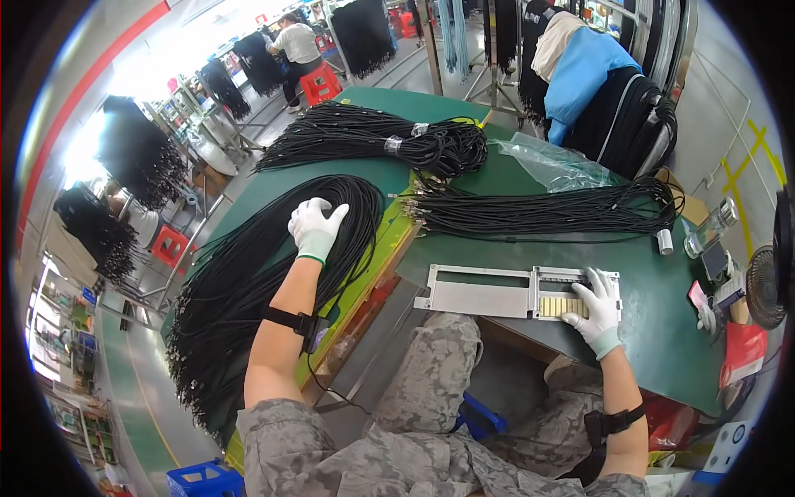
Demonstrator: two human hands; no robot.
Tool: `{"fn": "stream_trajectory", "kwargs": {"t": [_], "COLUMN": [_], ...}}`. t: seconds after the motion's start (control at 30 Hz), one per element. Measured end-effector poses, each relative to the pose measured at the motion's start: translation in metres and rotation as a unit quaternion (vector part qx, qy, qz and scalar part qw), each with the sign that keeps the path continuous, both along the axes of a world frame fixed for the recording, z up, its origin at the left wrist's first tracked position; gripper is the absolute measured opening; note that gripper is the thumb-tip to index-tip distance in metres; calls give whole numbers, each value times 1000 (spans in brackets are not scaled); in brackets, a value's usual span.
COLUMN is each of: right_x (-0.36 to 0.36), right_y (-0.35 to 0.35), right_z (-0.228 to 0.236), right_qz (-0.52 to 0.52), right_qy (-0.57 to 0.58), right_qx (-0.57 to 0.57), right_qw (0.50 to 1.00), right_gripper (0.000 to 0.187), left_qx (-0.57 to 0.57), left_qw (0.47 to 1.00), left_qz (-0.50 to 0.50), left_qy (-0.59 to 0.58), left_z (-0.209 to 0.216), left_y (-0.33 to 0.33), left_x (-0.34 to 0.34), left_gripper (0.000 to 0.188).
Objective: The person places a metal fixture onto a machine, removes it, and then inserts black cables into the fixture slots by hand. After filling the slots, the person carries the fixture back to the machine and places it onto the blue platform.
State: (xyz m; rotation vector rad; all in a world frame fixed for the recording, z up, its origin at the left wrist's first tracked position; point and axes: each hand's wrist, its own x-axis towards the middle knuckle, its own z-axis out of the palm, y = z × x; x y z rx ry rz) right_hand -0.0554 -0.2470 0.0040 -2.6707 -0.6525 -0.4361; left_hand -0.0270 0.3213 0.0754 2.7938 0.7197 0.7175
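A white glove covers my left hand (315,228), which rests with its fingers spread on the looped end of a large bundle of black cables (248,273). The bundle's loose ends with small metal tips fan toward the lower left. My right hand (598,315), also gloved, lies over the right end of a flat silvery metal fixture (483,298), thumb and fingers apart. Beside the right thumb, a row of pale yellowish blocks (556,307) sits in the fixture's frame. I see nothing held in either hand.
Two tied cable bundles (373,141) lie farther back; another bundle (546,212) lies beyond the fixture on the green table (497,258). A clear plastic bag (553,166), glass jar (712,228) and black fan (766,286) are right. Cable racks and a seated person (296,45) are behind.
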Motion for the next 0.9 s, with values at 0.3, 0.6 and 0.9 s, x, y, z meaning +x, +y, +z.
{"fn": "stream_trajectory", "kwargs": {"t": [0.3,0.6,0.9], "right_x": [0,0,1], "right_y": [2,1,0], "right_z": [1,4,1], "right_qz": [8,4,3], "right_qy": [-14,-2,-12], "right_qx": [11,20,18], "right_qw": [1000,1000,1000], "right_gripper": [68,69,63], "left_qx": [-9,-523,-657], "left_qw": [994,826,707], "left_qz": [15,-103,-132], "left_qy": [103,-186,-223], "left_z": [-22,-29,-18], "left_y": [13,37,31], "left_x": [32,23,5], "left_gripper": [65,24,21]}}
